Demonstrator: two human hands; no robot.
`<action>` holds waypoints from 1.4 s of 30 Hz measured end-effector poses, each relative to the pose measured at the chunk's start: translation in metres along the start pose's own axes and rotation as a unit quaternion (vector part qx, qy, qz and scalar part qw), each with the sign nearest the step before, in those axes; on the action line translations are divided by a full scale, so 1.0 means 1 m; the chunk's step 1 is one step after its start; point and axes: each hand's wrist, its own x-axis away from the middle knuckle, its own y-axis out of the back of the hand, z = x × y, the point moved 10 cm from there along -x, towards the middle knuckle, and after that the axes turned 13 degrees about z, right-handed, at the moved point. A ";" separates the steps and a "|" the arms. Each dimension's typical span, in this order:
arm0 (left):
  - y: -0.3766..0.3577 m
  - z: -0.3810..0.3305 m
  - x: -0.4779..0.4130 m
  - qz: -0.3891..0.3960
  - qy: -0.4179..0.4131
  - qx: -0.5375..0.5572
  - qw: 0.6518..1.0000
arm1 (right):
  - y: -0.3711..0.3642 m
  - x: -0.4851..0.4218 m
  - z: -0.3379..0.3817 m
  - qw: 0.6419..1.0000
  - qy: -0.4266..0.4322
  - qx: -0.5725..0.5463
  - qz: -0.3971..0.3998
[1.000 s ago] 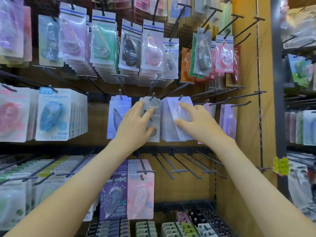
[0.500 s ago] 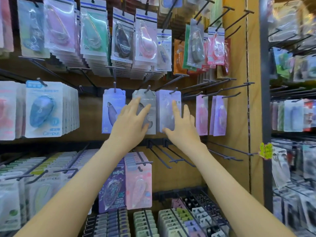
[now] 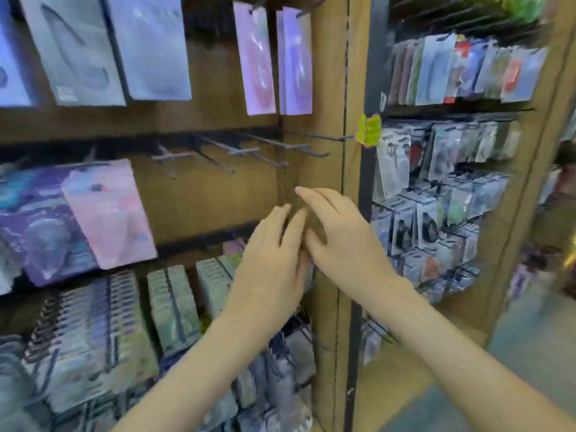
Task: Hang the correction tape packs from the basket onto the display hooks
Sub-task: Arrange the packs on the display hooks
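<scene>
Both hands are low in front of the display, close together and holding nothing. The left hand has its fingers straight and loose, pointing up at the wall. The right hand lies just beside it with its own fingers spread flat, and the two hands look like they touch where they meet. No pack is in either hand, so this looks like a gap between packs, and the next one would have to come from the basket. The basket cannot be seen at all; it is likely somewhere below or to the side. The correction tape packs that can be seen hang in a row up top, flat against the board, with their tops cut off by the edge of the picture. Under them a few bare hooks stick out with nothing on them — good spots for more packs, since they sit right above the hands. A pink pack hangs to the left, tilted a bit. Small boxes sit in rows lower down. A wooden post stands behind the hands, and past it is a side rack full of other packets. Everything is blurry — the words on the packs cannot be read, and what the side rack holds is hard to tell.
</scene>
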 end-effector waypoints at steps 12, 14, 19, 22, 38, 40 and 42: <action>-0.397 -0.120 0.148 0.359 0.094 0.183 0.910 | -0.171 0.337 -0.272 0.909 -0.293 -0.081 0.285; -0.468 -0.125 0.212 0.417 0.133 0.197 0.877 | -0.215 0.414 -0.301 0.881 -0.333 -0.073 0.329; -0.643 -0.157 0.422 0.579 0.180 0.220 0.764 | -0.337 0.653 -0.351 0.809 -0.428 -0.060 0.398; -0.721 -0.183 0.531 0.636 0.170 0.231 0.716 | -0.382 0.802 -0.369 0.736 -0.546 -0.095 0.389; -0.916 -0.295 0.744 0.748 0.197 0.341 0.534 | -0.523 1.055 -0.432 0.583 -0.609 -0.099 0.529; -0.931 -0.297 0.751 0.733 0.257 0.351 0.523 | -0.521 1.057 -0.441 0.580 -0.602 -0.109 0.537; -0.940 -0.297 0.753 0.735 0.262 0.340 0.526 | -0.515 1.051 -0.448 0.602 -0.615 -0.122 0.494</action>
